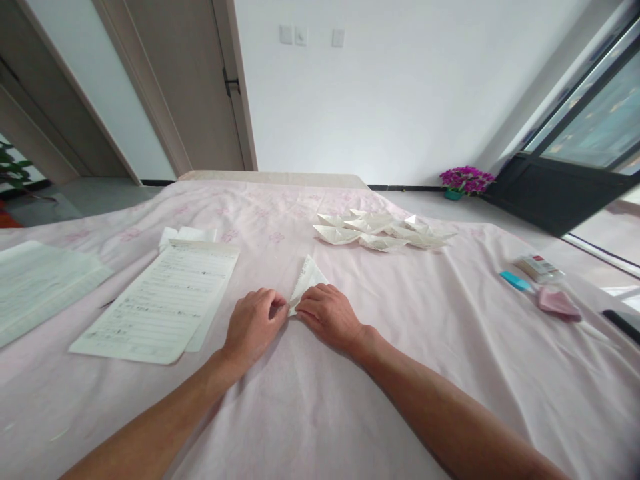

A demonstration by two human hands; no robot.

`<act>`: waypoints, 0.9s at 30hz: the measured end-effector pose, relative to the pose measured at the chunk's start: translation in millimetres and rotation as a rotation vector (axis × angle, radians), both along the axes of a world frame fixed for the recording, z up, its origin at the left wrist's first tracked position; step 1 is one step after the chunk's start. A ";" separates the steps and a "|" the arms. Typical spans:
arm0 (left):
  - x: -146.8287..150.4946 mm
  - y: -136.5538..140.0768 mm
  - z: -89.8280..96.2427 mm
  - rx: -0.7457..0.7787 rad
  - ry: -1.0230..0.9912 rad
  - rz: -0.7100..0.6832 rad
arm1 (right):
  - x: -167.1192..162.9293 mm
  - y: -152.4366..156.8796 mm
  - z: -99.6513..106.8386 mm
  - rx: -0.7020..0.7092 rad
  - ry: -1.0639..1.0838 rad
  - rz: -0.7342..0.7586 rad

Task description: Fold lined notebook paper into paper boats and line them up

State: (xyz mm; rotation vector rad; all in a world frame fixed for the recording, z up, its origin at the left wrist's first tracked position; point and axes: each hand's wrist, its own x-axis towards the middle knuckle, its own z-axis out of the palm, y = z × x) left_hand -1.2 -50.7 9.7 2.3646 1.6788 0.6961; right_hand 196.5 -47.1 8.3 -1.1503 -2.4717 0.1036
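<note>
A small piece of folded paper (306,279), its visible part triangular with writing along the left edge, lies on the pink cloth between my hands. My left hand (256,325) is closed, thumb and forefinger pinching at the paper's lower left corner. Curled over the paper's lower right part is my right hand (327,313), its fingers pressed together on it; the paper beneath them is hidden. Beyond my hands and to the right sits a cluster of several folded paper boats (373,230).
Written sheets (165,303) lie stacked left of my hands, with another pile of paper (45,287) at the far left. On the right are a blue eraser-like object (514,281), a clear-wrapped packet (539,268), a pink cloth-like item (559,303) and a dark object (623,325).
</note>
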 end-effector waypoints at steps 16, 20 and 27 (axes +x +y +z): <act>-2.4 -11.6 -2.0 0.060 0.090 0.016 | -2.8 4.6 -4.1 -0.078 0.131 0.051; -2.3 -12.7 -1.5 0.056 0.119 0.023 | -8.5 6.3 -2.5 -0.132 0.158 -0.006; -2.4 -11.5 -4.6 0.070 0.147 0.017 | -17.8 7.2 5.7 -0.176 0.060 -0.142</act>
